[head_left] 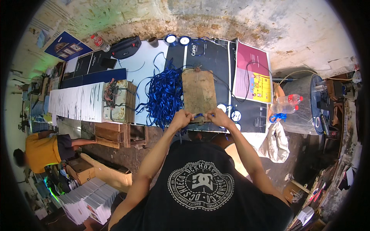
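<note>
Both hands meet at the near end of a worn brown board point(199, 88) that lies on the table. My left hand point(182, 118) is closed in a pinch at its left corner. Pinched as well, my right hand point(218, 117) is at the right corner. Between them a short stretch of blue ribbon point(199, 115) runs across the board, its ends going into my fingers. Left of the board lies a big tangled heap of blue ribbon point(163, 96). White round spools point(235, 115) sit just right of my right hand, partly hidden by it.
A long row of white paper stacks point(77, 103) and a tied block of boards point(120, 102) stand at left. Two ribbon spools point(177, 40) are at the back. Plastic bottles point(289, 99) lie at right beyond a pink and yellow sheet point(252, 75). Another person point(44, 152) is far left.
</note>
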Demonstrator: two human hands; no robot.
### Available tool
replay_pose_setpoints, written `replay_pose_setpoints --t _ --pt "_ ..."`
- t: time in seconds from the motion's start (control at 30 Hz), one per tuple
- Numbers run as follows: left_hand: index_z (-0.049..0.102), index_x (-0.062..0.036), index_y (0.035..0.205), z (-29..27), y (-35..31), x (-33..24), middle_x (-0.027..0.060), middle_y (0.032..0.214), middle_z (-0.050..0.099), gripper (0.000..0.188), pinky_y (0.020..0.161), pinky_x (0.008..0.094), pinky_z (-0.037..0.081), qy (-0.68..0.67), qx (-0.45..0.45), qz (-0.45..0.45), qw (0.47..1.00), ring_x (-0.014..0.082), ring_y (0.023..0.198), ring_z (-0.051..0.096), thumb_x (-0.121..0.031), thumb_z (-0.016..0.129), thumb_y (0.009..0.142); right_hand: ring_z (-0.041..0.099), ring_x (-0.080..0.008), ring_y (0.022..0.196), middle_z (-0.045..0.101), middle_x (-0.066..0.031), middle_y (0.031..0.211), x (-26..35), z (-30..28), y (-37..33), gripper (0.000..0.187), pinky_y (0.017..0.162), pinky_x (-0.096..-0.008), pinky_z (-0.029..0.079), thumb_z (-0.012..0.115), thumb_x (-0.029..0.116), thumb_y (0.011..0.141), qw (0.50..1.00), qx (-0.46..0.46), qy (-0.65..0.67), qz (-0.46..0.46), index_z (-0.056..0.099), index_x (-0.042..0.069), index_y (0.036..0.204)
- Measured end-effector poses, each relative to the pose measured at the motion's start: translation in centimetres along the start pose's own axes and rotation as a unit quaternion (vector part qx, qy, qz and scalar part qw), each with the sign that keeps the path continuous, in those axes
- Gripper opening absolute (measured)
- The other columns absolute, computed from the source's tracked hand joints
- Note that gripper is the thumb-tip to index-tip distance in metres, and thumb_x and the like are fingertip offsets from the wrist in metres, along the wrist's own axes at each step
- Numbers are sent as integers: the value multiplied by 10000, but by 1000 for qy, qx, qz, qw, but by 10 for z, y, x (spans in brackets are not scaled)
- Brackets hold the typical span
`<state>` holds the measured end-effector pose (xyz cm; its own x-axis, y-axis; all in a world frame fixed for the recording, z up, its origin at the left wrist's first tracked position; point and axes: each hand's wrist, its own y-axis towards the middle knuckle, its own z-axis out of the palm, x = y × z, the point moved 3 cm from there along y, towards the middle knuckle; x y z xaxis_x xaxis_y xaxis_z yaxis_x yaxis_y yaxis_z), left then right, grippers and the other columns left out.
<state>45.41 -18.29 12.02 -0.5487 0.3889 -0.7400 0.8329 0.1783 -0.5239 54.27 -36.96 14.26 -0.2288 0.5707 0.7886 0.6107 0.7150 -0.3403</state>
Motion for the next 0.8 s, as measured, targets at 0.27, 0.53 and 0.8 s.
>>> replay_pose_setpoints --t 0.27,0.53,0.8 --pt "713 -25 795 -16 -16 -24 126 681 667 281 608 308 470 16 -47 48 998 185 608 610 -290 636 847 638 -335 676 641 -180 700 31 -18 -8 254 652 -391 481 588 247 859 1000 -5 -15 5 682 21 793" --pt "690 -16 750 -70 28 -76 180 650 636 299 606 362 480 48 -90 152 983 300 625 644 -279 603 862 618 -398 779 637 -211 757 48 -62 49 229 723 -438 482 571 237 853 992 -99 -61 -55 687 47 803" --pt "694 -20 781 -89 94 -86 136 619 627 294 569 332 454 85 -122 183 972 222 570 610 -288 609 867 634 -375 808 656 -202 790 49 -91 106 248 772 -415 483 562 239 852 989 -122 -70 -45 692 32 806"
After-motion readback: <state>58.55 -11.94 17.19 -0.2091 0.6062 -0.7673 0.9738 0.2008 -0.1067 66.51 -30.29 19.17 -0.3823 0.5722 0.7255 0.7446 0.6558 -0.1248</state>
